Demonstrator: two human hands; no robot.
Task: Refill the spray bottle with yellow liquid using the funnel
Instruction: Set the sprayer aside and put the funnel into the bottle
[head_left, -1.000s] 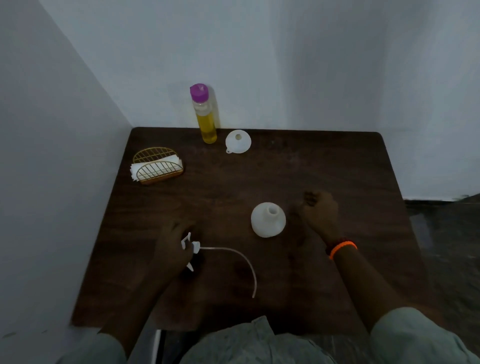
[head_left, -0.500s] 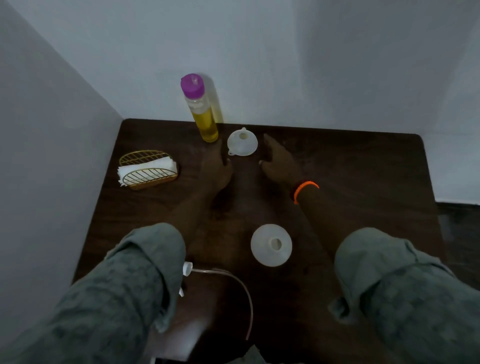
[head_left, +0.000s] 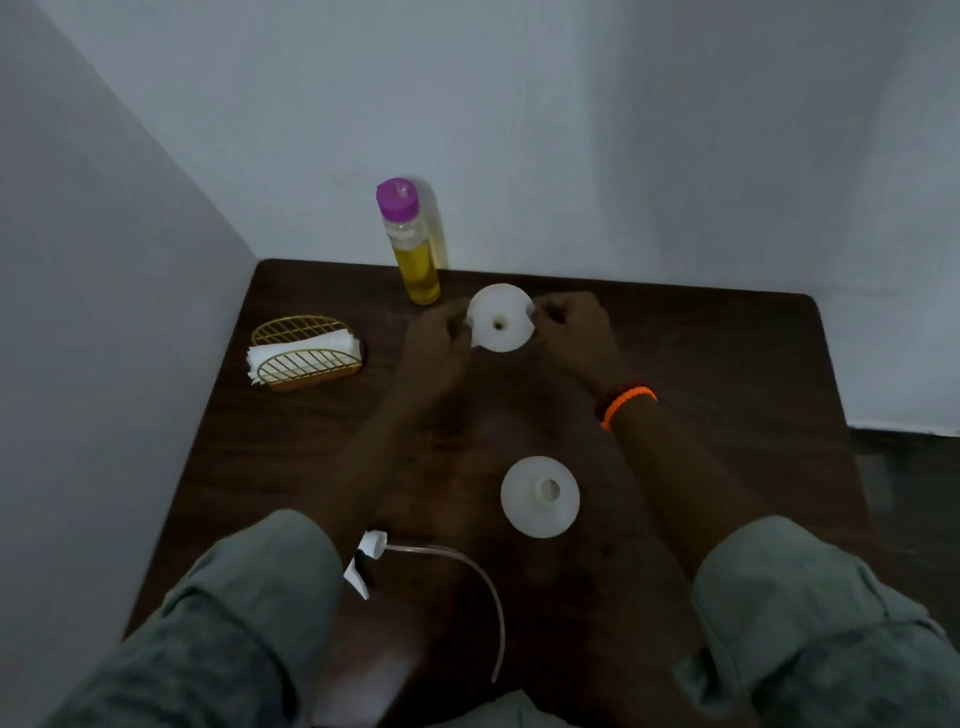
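The small white plastic funnel is held at the far middle of the dark wooden surface, pinched at its rim between the left hand on its left edge and the right hand on its right edge, the fingers of both closed on it. Its wide mouth is turned toward the camera, with the small drain hole visible at the centre. It is judged to be light, rigid and smooth, so a gentle pinch at opposite rim edges should suffice; squeezing harder would likely only flex the thin wall. Just to its far left stands the clear bottle of yellow liquid with a purple cap, upright against the wall. The white round spray bottle, open-necked, stands nearer, well apart from the funnel. Its white spray head with a clear dip tube lies at the near left.
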